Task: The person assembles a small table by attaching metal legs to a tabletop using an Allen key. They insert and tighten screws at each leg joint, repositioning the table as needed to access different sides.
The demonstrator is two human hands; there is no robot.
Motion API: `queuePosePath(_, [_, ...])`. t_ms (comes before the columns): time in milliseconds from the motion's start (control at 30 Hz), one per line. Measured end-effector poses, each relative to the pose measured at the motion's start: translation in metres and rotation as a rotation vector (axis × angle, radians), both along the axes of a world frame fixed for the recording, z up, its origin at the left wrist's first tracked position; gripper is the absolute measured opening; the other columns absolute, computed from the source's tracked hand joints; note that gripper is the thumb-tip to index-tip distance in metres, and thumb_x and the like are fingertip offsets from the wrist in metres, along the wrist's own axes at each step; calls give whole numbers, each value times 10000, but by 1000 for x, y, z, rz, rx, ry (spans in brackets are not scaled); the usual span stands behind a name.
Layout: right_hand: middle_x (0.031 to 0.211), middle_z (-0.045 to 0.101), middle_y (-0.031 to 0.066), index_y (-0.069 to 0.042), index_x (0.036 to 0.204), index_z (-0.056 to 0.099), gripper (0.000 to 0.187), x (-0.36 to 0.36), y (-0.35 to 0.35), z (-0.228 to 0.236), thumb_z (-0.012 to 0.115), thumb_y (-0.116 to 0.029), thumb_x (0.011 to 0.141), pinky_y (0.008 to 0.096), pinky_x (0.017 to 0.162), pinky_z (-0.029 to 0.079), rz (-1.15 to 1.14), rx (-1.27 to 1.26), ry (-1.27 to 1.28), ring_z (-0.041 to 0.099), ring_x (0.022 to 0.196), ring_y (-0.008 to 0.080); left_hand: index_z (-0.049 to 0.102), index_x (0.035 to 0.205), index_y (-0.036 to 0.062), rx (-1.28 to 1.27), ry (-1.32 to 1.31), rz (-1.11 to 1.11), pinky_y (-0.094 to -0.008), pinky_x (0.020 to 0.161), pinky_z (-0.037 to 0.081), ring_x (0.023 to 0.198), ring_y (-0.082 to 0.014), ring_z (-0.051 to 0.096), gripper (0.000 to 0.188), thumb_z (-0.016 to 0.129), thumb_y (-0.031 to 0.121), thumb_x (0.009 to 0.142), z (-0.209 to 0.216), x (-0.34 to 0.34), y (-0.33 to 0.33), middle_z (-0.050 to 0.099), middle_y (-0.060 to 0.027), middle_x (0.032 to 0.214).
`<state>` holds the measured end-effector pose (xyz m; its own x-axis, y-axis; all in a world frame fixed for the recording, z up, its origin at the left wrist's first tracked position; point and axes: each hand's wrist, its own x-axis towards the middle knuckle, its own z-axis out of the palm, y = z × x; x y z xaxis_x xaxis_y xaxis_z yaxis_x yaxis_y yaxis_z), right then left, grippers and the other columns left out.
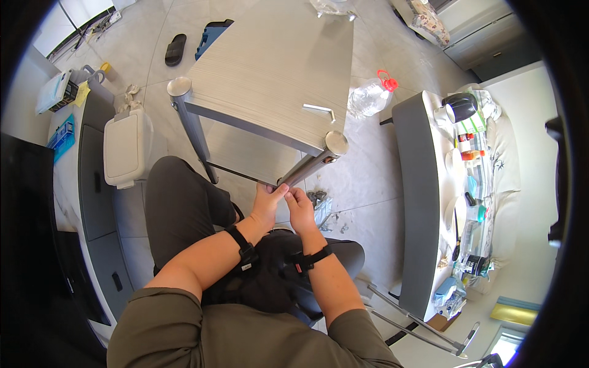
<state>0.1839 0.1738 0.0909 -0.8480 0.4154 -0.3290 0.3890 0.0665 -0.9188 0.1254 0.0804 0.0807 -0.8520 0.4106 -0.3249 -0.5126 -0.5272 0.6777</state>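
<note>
In the head view, a small table lies tipped on its side on the tiled floor, its pale wood-grain top (276, 67) facing up toward the camera. Two round metal legs run from the near corners toward the seated person: the left leg (193, 132) ends beside the person's raised left knee (178, 196), and the right leg (310, 164) slants down to both hands.

The left hand (265, 205) is curled around the lower end of the right leg, fingers pressed together, thumb touching the tube. The right hand (299, 207) sits just beside it, fingertips pinched at the same end; what they pinch is too small and too covered by the fingers to make out. Both wrists wear black straps.

A bent metal hex key (320, 110) lies on the tabletop near the right corner. Small scraps (320, 202) lie on the floor just right of the hands, too blurred to identify. A clear water jug with a red cap (371, 95) stands further off. A white lidded bin (126, 147) is on the left. A cluttered counter (423, 184) curves along the right, its far end cut off by the dark lens rim.
</note>
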Motion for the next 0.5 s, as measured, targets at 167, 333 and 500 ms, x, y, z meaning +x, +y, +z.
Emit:
queuePosePath(167, [879,621,85,18,984,570,209,2,-3,-10,538,-175,911,274,759,439,31,-1,29,544,814,129,445,1163,45,-22,25,82,-297,903,374,993,-137,508,501,719,211,779,-4,8,1,553,-25,1067])
queuePosePath(333, [876,627,125,17,970,567,217,4,-9,-11,540,-189,909,293,755,449,58,16,23,565,805,170,418,1171,22,-114,56,162,-289,884,387,993,-140,510,498,700,179,792,6,15,-1,556,-46,1061])
queuePosePath(500, [901,630,155,9,989,570,244,-5,-23,-2,539,-214,898,314,749,458,104,82,74,591,809,227,251,1308,7,-302,-87,234,-310,918,385,1024,-195,521,716,712,186,790,23,13,-14,550,-146,1136])
